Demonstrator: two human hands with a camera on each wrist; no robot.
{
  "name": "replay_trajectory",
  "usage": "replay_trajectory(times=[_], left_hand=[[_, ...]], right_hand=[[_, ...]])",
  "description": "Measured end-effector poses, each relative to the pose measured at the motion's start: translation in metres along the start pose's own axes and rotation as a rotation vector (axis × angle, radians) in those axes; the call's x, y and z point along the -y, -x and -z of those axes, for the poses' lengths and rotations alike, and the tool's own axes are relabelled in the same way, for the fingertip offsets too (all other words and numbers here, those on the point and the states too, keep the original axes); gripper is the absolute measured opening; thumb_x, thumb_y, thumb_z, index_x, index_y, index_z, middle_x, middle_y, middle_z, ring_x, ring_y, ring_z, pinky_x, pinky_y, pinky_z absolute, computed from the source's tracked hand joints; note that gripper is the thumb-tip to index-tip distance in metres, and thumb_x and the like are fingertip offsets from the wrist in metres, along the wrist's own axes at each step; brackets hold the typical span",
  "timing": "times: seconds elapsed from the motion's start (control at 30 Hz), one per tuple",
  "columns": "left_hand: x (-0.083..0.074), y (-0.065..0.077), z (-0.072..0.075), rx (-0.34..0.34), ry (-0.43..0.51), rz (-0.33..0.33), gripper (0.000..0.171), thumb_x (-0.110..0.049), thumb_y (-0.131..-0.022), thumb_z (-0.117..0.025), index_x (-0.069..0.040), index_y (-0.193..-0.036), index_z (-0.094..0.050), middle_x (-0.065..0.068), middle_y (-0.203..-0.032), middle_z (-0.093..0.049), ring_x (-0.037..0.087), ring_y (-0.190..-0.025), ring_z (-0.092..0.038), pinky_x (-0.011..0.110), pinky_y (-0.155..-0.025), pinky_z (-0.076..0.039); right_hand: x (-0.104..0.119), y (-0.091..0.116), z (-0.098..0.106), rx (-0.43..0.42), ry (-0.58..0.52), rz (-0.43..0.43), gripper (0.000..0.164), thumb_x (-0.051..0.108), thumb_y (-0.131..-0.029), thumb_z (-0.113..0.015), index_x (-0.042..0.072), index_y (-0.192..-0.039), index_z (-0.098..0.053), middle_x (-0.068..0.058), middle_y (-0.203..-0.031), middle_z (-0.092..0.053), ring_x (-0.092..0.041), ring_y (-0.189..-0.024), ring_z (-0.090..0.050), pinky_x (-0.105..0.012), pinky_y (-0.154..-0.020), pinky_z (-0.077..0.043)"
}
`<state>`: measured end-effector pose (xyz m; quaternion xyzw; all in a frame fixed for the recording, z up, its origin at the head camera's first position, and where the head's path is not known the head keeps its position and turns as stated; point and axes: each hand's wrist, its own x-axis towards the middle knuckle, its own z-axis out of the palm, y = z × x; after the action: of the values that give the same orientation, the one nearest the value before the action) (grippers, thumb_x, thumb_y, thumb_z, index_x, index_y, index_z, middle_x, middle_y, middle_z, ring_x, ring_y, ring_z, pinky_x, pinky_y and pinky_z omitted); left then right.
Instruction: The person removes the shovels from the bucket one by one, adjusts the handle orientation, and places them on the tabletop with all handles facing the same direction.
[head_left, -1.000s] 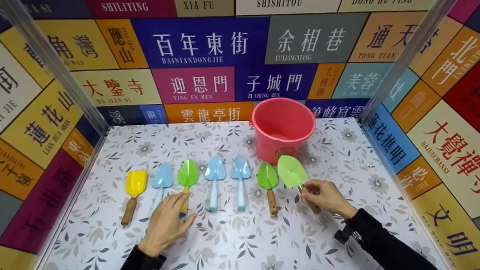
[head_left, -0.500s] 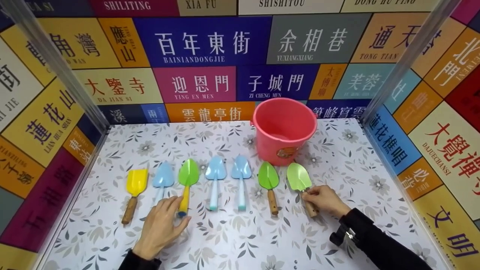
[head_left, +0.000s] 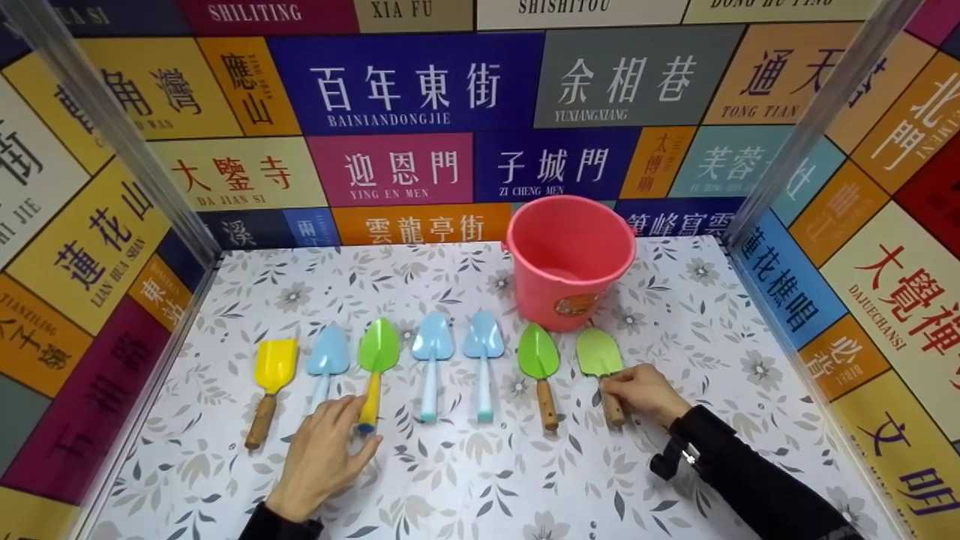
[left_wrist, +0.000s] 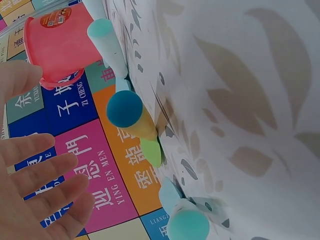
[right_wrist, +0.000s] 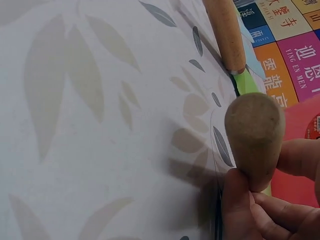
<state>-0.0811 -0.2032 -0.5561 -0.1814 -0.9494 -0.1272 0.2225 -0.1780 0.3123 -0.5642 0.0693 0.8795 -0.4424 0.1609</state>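
Observation:
My right hand [head_left: 646, 394] pinches the wooden handle of a light green trowel [head_left: 598, 351], close to the blade, at the right end of a row. In the right wrist view, thumb and fingers close about that handle [right_wrist: 255, 125]. My left hand [head_left: 321, 454] hovers with relaxed fingers [left_wrist: 42, 175], holding nothing. It covers part of a blue trowel's handle [head_left: 328, 351] and is beside a green trowel with a yellow handle [head_left: 378, 346]. Two more blue trowels [head_left: 433, 337] and a green trowel with a wooden handle [head_left: 538, 352] lie between my hands.
A pink bucket [head_left: 562, 262] stands upright behind the right end of the row. At the far left lies a yellow square-bladed shovel [head_left: 275, 365]. Printed wall panels [head_left: 405, 82] enclose the back and sides of the floral-covered table [head_left: 480, 480].
My right hand has lowered the light green trowel towards the table and straightened it in line with the others. My left hand has drawn slightly back to the left.

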Motion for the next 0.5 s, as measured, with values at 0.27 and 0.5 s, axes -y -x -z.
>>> replay_trajectory(times=[0.27, 0.5], left_hand=[[-0.0003, -0.0004, 0.0037, 0.046, 0.015, 0.031, 0.062, -0.034, -0.088, -0.092, -0.004, -0.138, -0.072, 0.015, -0.127, -0.078, 0.032, -0.110, -0.074, 0.051, -0.089, -0.066], [-0.0013, -0.0010, 0.0049, 0.057, 0.021, 0.039, 0.061, -0.033, -0.088, -0.092, -0.003, -0.138, -0.072, 0.015, -0.127, -0.078, 0.032, -0.111, -0.074, 0.050, -0.089, -0.066]], right_hand=[[0.0050, -0.0035, -0.0019, -0.011, 0.065, -0.011, 0.029, 0.022, -0.101, -0.080, -0.005, -0.109, -0.084, -0.013, -0.102, -0.086, -0.021, -0.096, -0.073, -0.026, -0.083, -0.054], [0.0072, -0.0024, -0.0003, -0.020, 0.129, 0.031, 0.028, 0.023, -0.099, -0.080, -0.004, -0.099, -0.084, -0.010, -0.090, -0.083, -0.021, -0.087, -0.071, -0.028, -0.078, -0.053]])
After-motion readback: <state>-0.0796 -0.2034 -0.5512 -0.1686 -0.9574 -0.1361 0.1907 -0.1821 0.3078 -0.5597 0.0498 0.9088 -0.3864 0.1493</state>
